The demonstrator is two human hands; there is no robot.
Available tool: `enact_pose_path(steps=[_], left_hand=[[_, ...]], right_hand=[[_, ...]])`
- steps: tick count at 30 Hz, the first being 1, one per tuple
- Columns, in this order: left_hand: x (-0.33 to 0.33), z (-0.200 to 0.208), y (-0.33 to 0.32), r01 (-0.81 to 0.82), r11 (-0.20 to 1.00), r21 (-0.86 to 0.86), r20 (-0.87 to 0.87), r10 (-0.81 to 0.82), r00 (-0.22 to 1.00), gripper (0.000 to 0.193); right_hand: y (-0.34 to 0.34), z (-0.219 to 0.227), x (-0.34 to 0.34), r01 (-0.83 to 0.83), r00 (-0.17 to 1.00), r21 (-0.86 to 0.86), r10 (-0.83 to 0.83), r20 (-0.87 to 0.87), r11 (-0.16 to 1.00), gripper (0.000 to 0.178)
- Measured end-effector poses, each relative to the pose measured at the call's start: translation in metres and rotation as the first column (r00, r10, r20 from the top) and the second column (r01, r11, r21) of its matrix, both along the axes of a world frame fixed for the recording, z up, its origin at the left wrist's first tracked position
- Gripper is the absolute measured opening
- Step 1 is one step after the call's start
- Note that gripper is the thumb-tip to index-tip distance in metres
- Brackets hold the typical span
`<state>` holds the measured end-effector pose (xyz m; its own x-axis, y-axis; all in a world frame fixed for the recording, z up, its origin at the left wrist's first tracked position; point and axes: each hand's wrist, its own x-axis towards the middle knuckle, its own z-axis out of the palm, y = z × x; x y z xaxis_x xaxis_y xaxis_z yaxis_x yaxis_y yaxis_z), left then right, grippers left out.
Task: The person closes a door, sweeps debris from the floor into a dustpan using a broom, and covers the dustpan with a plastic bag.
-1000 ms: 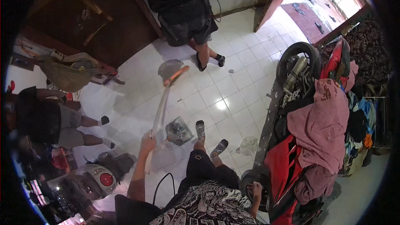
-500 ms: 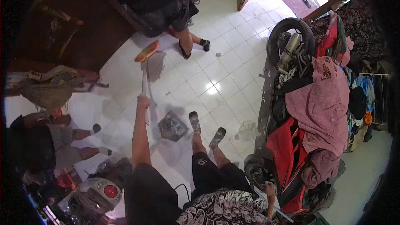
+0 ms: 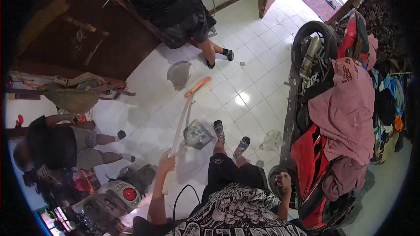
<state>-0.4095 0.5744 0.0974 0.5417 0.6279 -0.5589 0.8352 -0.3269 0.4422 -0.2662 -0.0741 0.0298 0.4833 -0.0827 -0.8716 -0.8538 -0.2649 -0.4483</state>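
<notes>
My left hand (image 3: 166, 162) is closed around the pale handle of a broom (image 3: 180, 124). The broom's orange head (image 3: 198, 86) lies out on the white tiled floor, ahead of my feet. Beside the handle, on its right, rests a dark, squarish dustpan-like thing (image 3: 198, 134) with a pale stick at its lower left corner. My right hand (image 3: 284, 183) is raised at my right side, near the motorcycle's lower wheel. Its fingers are curled, and what they hold, if anything, cannot be made out.
A red motorcycle (image 3: 309, 153) draped with pink towels (image 3: 345, 109) stands on the right. A clear plastic bag (image 3: 271, 140) lies near it. Other people stand at the top and left. A grey patch (image 3: 178, 75) marks the floor; a scooter (image 3: 111, 199) stands lower left.
The broom head has swung right and nearer, away from the grey patch. My left hand has drawn back toward me. My right hand has risen slightly. The whole view has shifted.
</notes>
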Motion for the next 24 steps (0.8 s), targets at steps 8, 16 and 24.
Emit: enact_pose_path(steps=[8, 16, 24], left_hand=[[0.052, -0.012, -0.015, -0.089, 0.996, 0.025, 0.114, 0.086, 0.990, 0.027], [0.144, -0.043, -0.086, -0.060, 0.986, -0.158, -0.067, 0.050, 0.996, 0.019], [0.061, -0.037, -0.163, 0.154, 0.985, -0.071, -0.133, -0.163, 0.978, 0.028]], right_hand=[[-0.061, -0.012, -0.023, 0.055, 0.989, 0.018, -0.057, 0.134, 0.998, 0.021], [-0.102, -0.011, -0.062, 0.149, 0.988, -0.034, -0.147, 0.056, 0.988, 0.021], [-0.104, -0.049, -0.070, -0.019, 0.997, -0.080, 0.025, 0.073, 0.997, 0.018]])
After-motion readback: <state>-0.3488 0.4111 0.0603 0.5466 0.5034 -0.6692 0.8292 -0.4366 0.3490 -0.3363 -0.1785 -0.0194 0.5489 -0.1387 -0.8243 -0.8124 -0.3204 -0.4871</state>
